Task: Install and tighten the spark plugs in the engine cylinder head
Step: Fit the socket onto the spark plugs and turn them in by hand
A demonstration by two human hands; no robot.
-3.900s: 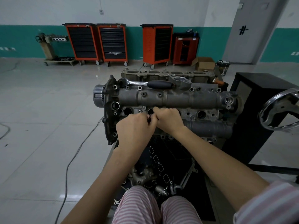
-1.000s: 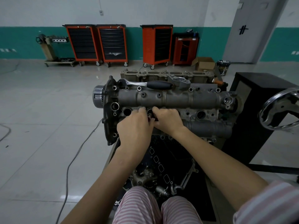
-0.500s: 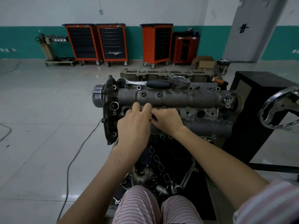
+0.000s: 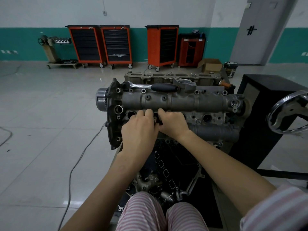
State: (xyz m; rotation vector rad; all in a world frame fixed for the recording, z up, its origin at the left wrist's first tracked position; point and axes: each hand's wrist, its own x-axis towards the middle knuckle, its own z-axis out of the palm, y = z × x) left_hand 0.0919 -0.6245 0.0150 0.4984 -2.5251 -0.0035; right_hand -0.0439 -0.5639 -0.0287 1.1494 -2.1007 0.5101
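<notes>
The grey engine cylinder head [image 4: 183, 102] sits crosswise on a stand in front of me. Both my hands meet over the second plug hole from the left. My left hand [image 4: 140, 129] and my right hand [image 4: 173, 125] together pinch a small dark tool with a metal tip [image 4: 155, 121] standing in that hole. The spark plug itself is hidden. An open plug hole [image 4: 130, 114] shows to the left of my hands, another [image 4: 207, 118] to the right. A ratchet wrench with a black handle [image 4: 164, 87] lies on top of the head.
A chrome handwheel [image 4: 290, 114] and a black stand [image 4: 260, 117] are at the right. A grey cable [image 4: 80, 160] runs over the floor at the left. Orange tool carts [image 4: 116, 45] line the far wall. Another engine part [image 4: 170, 76] lies behind the head.
My left hand's fingers have stretched up over the hole and the hand has turned around the tool; my right hand stays on it. The head and ratchet have not moved.
</notes>
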